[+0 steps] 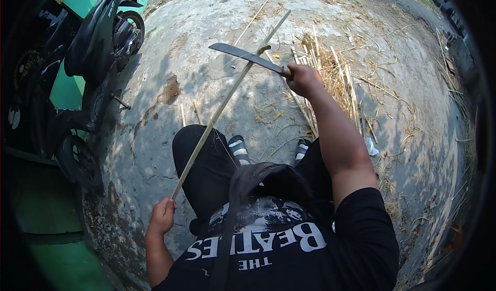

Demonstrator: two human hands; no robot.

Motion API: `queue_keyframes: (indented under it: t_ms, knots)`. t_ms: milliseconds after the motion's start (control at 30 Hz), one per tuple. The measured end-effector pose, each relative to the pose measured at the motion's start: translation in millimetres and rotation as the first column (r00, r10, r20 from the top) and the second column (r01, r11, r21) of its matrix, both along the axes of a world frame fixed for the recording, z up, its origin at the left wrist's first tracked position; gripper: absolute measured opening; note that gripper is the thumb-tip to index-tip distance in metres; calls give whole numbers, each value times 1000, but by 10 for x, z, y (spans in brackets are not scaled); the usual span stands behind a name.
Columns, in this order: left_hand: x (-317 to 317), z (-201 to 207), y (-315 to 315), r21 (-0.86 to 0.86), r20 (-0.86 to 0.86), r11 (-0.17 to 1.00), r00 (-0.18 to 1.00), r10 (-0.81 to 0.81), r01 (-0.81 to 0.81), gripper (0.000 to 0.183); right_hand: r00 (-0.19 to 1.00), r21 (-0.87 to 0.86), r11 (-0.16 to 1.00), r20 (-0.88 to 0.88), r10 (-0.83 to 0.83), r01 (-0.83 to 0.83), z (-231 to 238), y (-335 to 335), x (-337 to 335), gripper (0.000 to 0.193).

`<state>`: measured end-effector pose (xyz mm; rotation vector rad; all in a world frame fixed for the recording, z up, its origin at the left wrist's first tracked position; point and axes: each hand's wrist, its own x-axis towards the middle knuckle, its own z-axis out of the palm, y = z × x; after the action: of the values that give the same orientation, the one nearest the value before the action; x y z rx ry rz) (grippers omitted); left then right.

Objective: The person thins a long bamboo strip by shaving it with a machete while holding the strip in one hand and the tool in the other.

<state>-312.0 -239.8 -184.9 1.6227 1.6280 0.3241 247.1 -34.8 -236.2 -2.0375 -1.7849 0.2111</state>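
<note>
A long, pale bamboo strip [222, 106] slants from my lower left up to the far middle, passing over my left knee. Its near end is in my left hand [162, 216], fingers closed round it. My right hand [305, 79] grips the handle of a machete [232, 49], arm stretched forward. The dark blade lies across the strip near its far part, its tip pointing left. A small curled shaving or knot [264, 49] sticks up beside the crossing. Whether the edge bites into the strip I cannot tell.
Cut bamboo strips [354, 97] and a heap of straw-like shavings [331, 66] lie on the concrete ahead right. Another thin strip [254, 18] rests farther off. A parked motorbike [98, 48] stands at the left by a green wall. My sandalled feet are below the blade.
</note>
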Motion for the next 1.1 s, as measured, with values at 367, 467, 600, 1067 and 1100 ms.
queue_keyframes:
  t_ms: [367, 467, 600, 1067, 1100]
  knots:
    - [77, -47, 2, -81, 28, 996, 999, 30, -27, 44, 989, 53, 990, 83, 123, -128, 156, -80, -305, 14]
    - [131, 25, 66, -27, -30, 999, 999, -34, 33, 45, 944, 172, 939, 197, 264, -298, 117, -103, -319, 8]
    - [123, -40, 62, -37, -44, 999, 999, -13, 12, 46, 999, -84, 995, 23, -45, 46, 37, 19, -34, 12]
    - [429, -107, 186, 347, -530, 907, 848, -20, 239, 56, 927, -73, 940, 157, 342, -334, 148, -85, -347, 12]
    - [408, -145, 189, 347, -532, 907, 847, -18, 238, 56, 978, -52, 981, 84, 192, -188, 102, -36, -238, 12]
